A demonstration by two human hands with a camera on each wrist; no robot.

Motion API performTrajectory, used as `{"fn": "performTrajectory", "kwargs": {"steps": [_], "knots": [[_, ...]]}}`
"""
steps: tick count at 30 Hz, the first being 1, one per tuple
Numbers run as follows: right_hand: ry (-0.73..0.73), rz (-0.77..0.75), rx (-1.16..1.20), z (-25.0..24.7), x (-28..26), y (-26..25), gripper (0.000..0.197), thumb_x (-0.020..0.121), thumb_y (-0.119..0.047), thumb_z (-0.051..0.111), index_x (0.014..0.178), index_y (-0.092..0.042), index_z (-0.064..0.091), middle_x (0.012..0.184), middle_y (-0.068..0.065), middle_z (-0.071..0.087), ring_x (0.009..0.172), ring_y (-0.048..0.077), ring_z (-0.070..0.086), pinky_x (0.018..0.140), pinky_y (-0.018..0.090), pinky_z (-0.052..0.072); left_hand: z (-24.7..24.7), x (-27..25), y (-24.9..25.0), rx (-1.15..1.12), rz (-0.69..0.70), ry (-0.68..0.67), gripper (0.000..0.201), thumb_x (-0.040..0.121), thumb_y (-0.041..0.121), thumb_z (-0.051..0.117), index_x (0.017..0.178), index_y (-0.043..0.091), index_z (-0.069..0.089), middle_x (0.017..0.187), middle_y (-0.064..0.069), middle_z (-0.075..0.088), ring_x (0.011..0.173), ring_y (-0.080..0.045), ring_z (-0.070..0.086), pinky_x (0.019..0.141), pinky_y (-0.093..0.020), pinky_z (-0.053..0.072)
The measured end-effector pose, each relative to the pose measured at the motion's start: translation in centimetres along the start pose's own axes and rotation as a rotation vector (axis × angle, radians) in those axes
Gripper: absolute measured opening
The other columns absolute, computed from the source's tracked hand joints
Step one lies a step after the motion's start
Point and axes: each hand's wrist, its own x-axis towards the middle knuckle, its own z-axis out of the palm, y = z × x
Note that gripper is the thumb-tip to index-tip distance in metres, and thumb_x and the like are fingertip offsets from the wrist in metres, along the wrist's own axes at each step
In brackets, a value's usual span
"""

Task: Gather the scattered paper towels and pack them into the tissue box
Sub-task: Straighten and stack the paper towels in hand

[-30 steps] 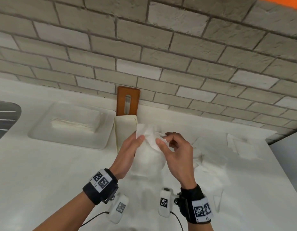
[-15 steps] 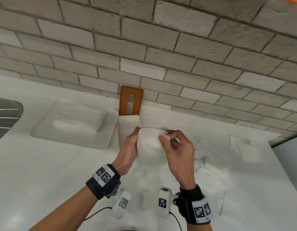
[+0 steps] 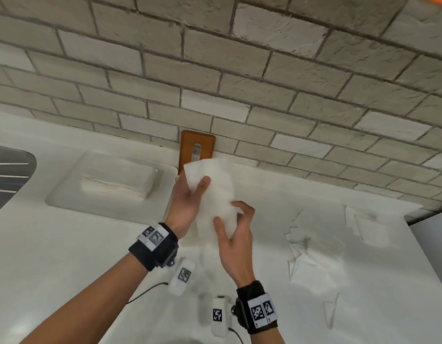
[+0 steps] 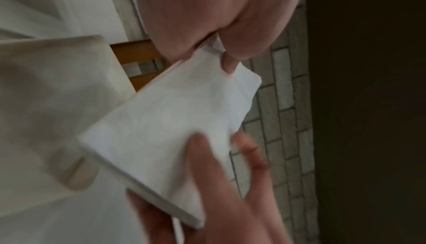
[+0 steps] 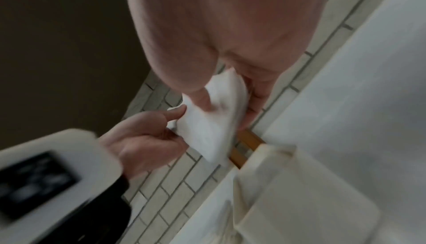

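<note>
White table (image 3: 66,256): folded paper towel (image 3: 215,192) raised, now flattened; left hand (image 3: 187,202) and right hand (image 3: 236,234) both pinch it. Ready for boxing.

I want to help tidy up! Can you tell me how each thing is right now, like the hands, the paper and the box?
Left hand: holds the folded paper towel, thumb on its front.
Right hand: pinches the towel's lower end.
Folded paper towel: lifted off the counter, held by both hands.
Loose paper towels: lying crumpled on the counter.
Tray: holds a flat stack of towels.
Orange lid: upright against the wall.
</note>
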Motion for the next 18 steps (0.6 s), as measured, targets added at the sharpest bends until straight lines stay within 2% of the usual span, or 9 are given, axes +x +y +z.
{"fn": "performTrajectory", "kwargs": {"steps": [1,2,5,7,9,12,14,15,18], "knots": [[0.002,0.016,-0.029,0.4,0.0,0.8,0.028,0.106,-0.021,0.068,0.128,-0.031,0.052,0.107,-0.009,0.070,0.075,0.012,0.067,0.069,0.026,0.055,-0.4,1.2,0.0,0.034,-0.009,0.041,0.034,0.103,0.034,0.069,0.134,0.023,0.059,0.119,0.007,0.074,0.108,-0.012,0.074,0.086,-0.030,0.063],[0.003,0.039,-0.063,0.8,0.2,1.5,0.021,0.105,-0.019,0.068,0.119,-0.032,0.060,0.100,-0.011,0.071,0.069,0.013,0.063,0.066,0.024,0.051,-0.9,2.5,-0.1,0.088,-0.026,0.084,0.037,0.100,0.036,0.072,0.132,0.022,0.058,0.116,0.007,0.073,0.106,-0.014,0.073,0.083,-0.030,0.061],[-0.061,0.171,-0.147,2.8,2.0,3.2,0.017,0.102,-0.016,0.070,0.109,-0.031,0.069,0.100,-0.021,0.074,0.089,0.001,0.069,0.076,0.010,0.048,-3.0,6.0,-2.2,0.328,-0.035,0.150,0.051,0.096,0.029,0.078,0.135,0.015,0.049,0.111,0.008,0.065,0.102,-0.014,0.067,0.081,-0.025,0.054],[-0.139,0.282,-0.215,4.3,3.7,4.2,0.016,0.102,-0.013,0.066,0.113,-0.024,0.070,0.108,-0.017,0.072,0.100,0.007,0.070,0.074,0.002,0.042,-4.3,7.6,-3.9,0.500,-0.001,0.144,0.055,0.096,0.017,0.078,0.140,0.012,0.045,0.123,-0.003,0.064,0.116,-0.024,0.064,0.095,-0.030,0.052],[-0.221,0.367,-0.303,5.5,5.1,5.1,0.018,0.104,-0.009,0.060,0.119,-0.016,0.068,0.116,-0.003,0.069,0.107,0.020,0.069,0.067,0.004,0.041,-5.3,8.2,-5.0,0.697,0.061,0.110,0.053,0.096,0.011,0.074,0.141,0.009,0.047,0.138,-0.012,0.059,0.129,-0.030,0.057,0.106,-0.032,0.043],[-0.304,0.420,-0.396,6.6,6.2,5.6,0.018,0.105,-0.011,0.055,0.120,-0.013,0.065,0.128,0.009,0.066,0.097,0.021,0.064,0.077,0.017,0.047,-5.5,8.2,-5.9,0.903,0.151,-0.062,0.038,0.099,0.010,0.067,0.134,0.013,0.056,0.138,-0.013,0.059,0.130,-0.033,0.057,0.106,-0.033,0.041],[-0.372,0.420,-0.433,6.7,6.3,5.3,0.019,0.104,-0.014,0.056,0.122,-0.015,0.064,0.131,0.012,0.064,0.102,0.027,0.067,0.086,0.029,0.055,-5.1,7.9,-6.7,1.053,0.151,-0.266,0.040,0.103,0.024,0.063,0.141,0.021,0.053,0.148,-0.009,0.053,0.139,-0.033,0.051,0.115,-0.044,0.040],[-0.411,0.400,-0.458,6.4,6.2,5.0,0.022,0.104,-0.015,0.056,0.125,-0.014,0.062,0.131,0.013,0.065,0.106,0.030,0.068,0.089,0.032,0.056,-4.9,7.6,-7.3,1.164,0.118,-0.365,0.049,0.104,0.037,0.060,0.149,0.026,0.046,0.158,-0.005,0.044,0.149,-0.032,0.040,0.122,-0.052,0.034],[-0.328,0.289,-0.419,3.6,5.4,4.2,0.024,0.103,-0.011,0.055,0.127,-0.013,0.060,0.117,0.009,0.075,0.101,0.028,0.072,0.088,0.032,0.056,-4.8,7.0,-9.1,1.477,-0.026,-0.567,0.075,0.098,0.070,0.046,0.163,0.043,0.020,0.175,0.010,0.007,0.164,-0.022,-0.002,0.125,-0.070,-0.001]]}}
